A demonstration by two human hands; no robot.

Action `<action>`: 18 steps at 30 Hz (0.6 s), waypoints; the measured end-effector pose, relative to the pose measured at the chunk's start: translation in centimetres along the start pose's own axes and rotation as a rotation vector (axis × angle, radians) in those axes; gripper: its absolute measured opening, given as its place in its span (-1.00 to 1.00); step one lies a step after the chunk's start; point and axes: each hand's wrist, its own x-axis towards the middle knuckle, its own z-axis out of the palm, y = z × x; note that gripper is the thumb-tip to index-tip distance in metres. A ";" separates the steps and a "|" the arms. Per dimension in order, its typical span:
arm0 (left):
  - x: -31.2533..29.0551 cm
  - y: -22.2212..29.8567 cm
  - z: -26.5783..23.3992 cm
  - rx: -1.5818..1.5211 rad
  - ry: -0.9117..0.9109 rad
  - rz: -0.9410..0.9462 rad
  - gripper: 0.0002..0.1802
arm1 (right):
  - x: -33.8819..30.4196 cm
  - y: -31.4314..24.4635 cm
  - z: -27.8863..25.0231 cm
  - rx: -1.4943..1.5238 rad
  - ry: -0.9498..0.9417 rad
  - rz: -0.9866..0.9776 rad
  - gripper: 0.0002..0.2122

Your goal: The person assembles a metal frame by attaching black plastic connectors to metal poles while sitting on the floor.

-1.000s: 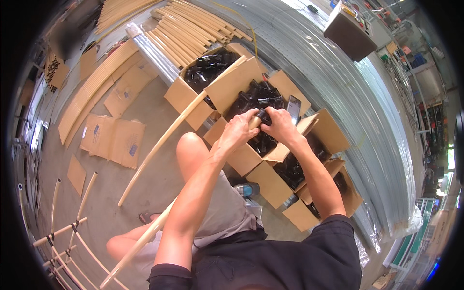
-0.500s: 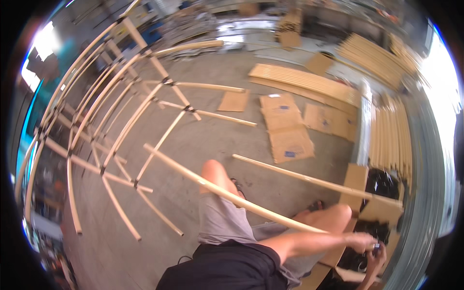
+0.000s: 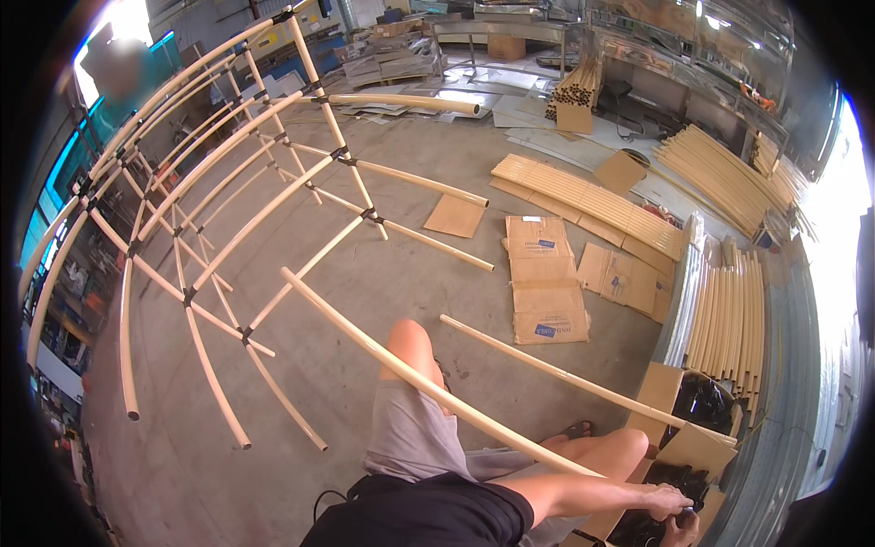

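My left hand [image 3: 670,500] and my right hand [image 3: 682,529] are together at the lower right, above an open cardboard box of black parts [image 3: 658,490]. Fingers of both close around a small dark piece [image 3: 689,511] with a shiny spot; its kind is too small to make out. A long beige pipe [image 3: 437,394] slants over my thigh, and its near end disappears behind my left forearm. Another beige pipe [image 3: 556,372] lies farther right, its near end on the box flaps. Neither hand appears to touch these pipes.
A frame of beige pipes and black joints [image 3: 189,296] fills the left, several pipe ends jutting toward me. Flattened cardboard [image 3: 547,296] lies on the floor ahead. Bundled pipes [image 3: 725,319] and long grey metal profiles [image 3: 786,365] line the right, beside another box with black bags [image 3: 706,401].
The view has shifted, so the frame and floor sit differently in it. My hands stay together around the small dark piece, now lower and a little farther left in the picture.
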 end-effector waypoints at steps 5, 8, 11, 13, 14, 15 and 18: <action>0.1 -0.1 0.8 -0.017 0.001 -0.079 -0.16 | -1.2 0.7 0.3 -0.054 0.028 -0.032 -0.72; -1.1 1.2 0.0 -0.023 0.025 -0.060 -0.14 | -1.5 -0.7 -0.3 -0.221 0.022 0.025 -0.73; -1.1 1.3 -0.1 -0.114 0.033 -0.084 -0.23 | -1.4 -0.4 -0.5 -0.249 -0.019 0.102 -0.69; -0.8 1.2 1.0 -0.146 0.124 -0.062 -0.28 | -1.5 -0.2 -0.6 -0.146 -0.023 0.184 -0.69; -0.6 1.3 1.2 -0.138 0.130 -0.089 -0.28 | -1.3 2.6 0.3 0.065 0.015 0.120 -0.69; -0.3 1.5 0.5 -0.045 0.016 -0.068 -0.24 | -0.7 4.1 0.0 -0.022 -0.136 0.194 -0.54; -1.2 1.4 -0.8 -0.035 -0.051 -0.153 -0.19 | -0.8 0.8 1.4 -0.127 0.044 -0.055 -0.75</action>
